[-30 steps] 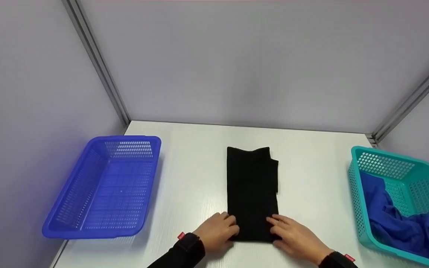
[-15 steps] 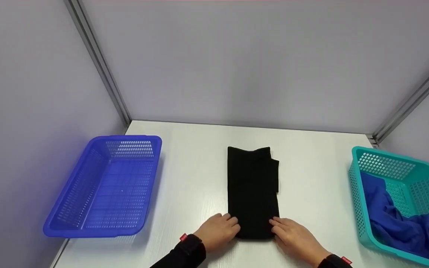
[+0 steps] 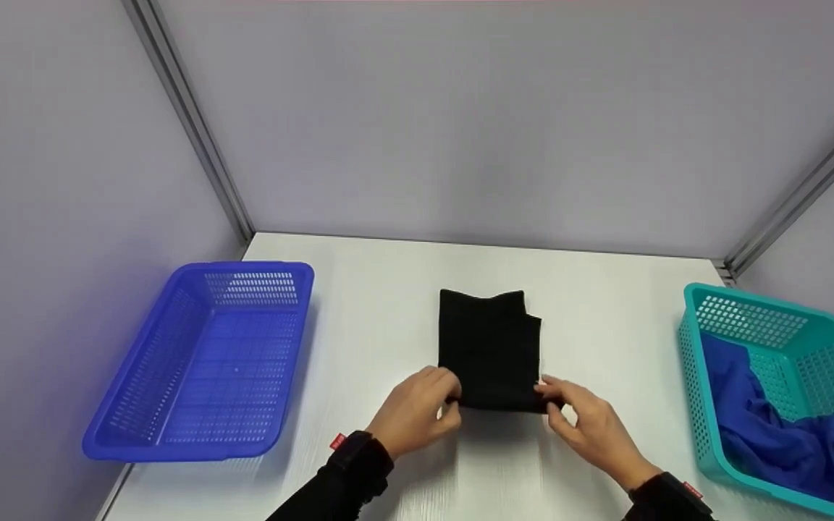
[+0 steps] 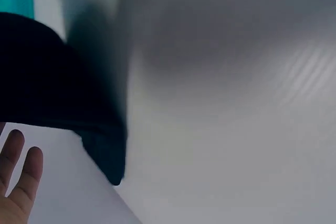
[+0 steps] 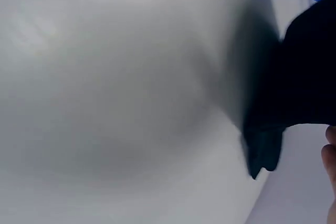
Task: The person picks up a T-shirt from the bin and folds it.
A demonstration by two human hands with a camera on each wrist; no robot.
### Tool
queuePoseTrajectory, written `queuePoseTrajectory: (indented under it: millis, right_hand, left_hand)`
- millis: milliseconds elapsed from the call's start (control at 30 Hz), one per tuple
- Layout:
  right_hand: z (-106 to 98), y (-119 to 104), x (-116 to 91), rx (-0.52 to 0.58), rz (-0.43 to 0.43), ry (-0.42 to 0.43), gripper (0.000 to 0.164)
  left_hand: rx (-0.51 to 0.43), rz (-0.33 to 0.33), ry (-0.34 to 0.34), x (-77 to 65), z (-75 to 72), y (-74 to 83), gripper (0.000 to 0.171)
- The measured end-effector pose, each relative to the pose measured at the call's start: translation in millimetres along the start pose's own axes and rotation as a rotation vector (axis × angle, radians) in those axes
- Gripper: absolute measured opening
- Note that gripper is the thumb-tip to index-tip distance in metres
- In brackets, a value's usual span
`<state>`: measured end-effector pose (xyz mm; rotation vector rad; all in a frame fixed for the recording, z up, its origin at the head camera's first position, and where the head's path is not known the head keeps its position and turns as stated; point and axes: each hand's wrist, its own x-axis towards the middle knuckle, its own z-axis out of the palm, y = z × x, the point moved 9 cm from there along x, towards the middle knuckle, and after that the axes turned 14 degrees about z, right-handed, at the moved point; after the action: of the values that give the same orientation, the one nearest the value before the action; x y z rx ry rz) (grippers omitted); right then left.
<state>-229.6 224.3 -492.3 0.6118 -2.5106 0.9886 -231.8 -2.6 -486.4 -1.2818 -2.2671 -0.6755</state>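
A folded black garment (image 3: 489,347) lies in the middle of the white table, its near end lifted and bent over toward the far side. Its exact kind cannot be told. At the near left corner my left hand (image 3: 417,409) pinches the cloth between thumb and fingers. My right hand (image 3: 594,427) pinches the near right corner the same way. In the left wrist view the dark cloth (image 4: 47,77) hangs above the table beside some fingers (image 4: 29,177). The right wrist view has the raised cloth (image 5: 304,77) with fingertips (image 5: 329,156) at its edge.
To the left stands a blue plastic basket (image 3: 290,376) with nothing visible inside. A teal basket (image 3: 706,434) at the right holds a crumpled blue cloth (image 3: 772,434). Light grey panels (image 3: 489,123) enclose the table (image 3: 373,304) at the back and sides.
Both hands have moved away from the body, carrying the near end of the black garment up and over. The garment now looks shorter on the table. The baskets have stayed put.
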Motion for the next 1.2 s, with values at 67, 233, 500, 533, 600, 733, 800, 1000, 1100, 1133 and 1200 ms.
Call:
queuePoseTrajectory:
  millis: [67, 233, 500, 533, 600, 733, 800, 1000, 1100, 1133, 1200]
  right_hand:
    - [-4.3, -1.8, 6.6, 0.045, 0.028, -0.016, 0.036]
    - [-4.2, 0.1, 18.1, 0.205, 0.166, -0.17, 0.026]
    - [23.3, 18.2, 12.2, 0.609, 0.616, -0.577, 0.021]
    - [26.1, 20.4, 12.0, 0.635, 0.647, -0.594, 0.024]
    - [30.8, 26.2, 12.5, 0.65, 0.696, -0.601, 0.029]
    - [36.4, 41.8, 17.5, 0.547, 0.751, -0.517, 0.029]
    - [37.3, 50.1, 22.2, 0.439, 0.76, -0.44, 0.024]
    - [46.7, 68.8, 36.0, 0.144, 0.729, -0.255, 0.007]
    - [55.2, 74.0, 37.5, 0.063, 0.699, -0.223, 0.005]
    - [58.4, 76.1, 36.7, 0.044, 0.696, -0.219, 0.005]
    - [63.9, 80.3, 33.7, -0.002, 0.693, -0.217, 0.009]
  left_hand:
    - [-0.047, -0.021, 0.021, 3.4, -8.0, -1.2, 0.017]
    - [-0.219, -0.132, 0.01, 6.0, -17.9, -7.8, 0.013]
    - [-0.677, -0.496, -0.013, -6.3, -3.1, -30.5, 0.01]
    - [-0.704, -0.553, -0.012, -8.9, 0.4, -34.6, 0.009]
    - [-0.739, -0.643, -0.011, -12.6, 7.1, -41.5, 0.007]
    - [-0.606, -0.684, -0.006, -10.5, 14.4, -54.2, 0.005]
    - [-0.476, -0.662, -0.015, -6.5, 16.4, -59.0, 0.005]
    - [-0.184, -0.663, -0.059, -2.2, 31.0, -73.4, 0.004]
    - [-0.152, -0.709, -0.076, -5.7, 42.3, -80.1, 0.004]
    - [-0.138, -0.725, -0.08, -7.4, 45.4, -81.9, 0.003]
    - [-0.119, -0.77, -0.099, -12.9, 52.3, -84.9, 0.007]
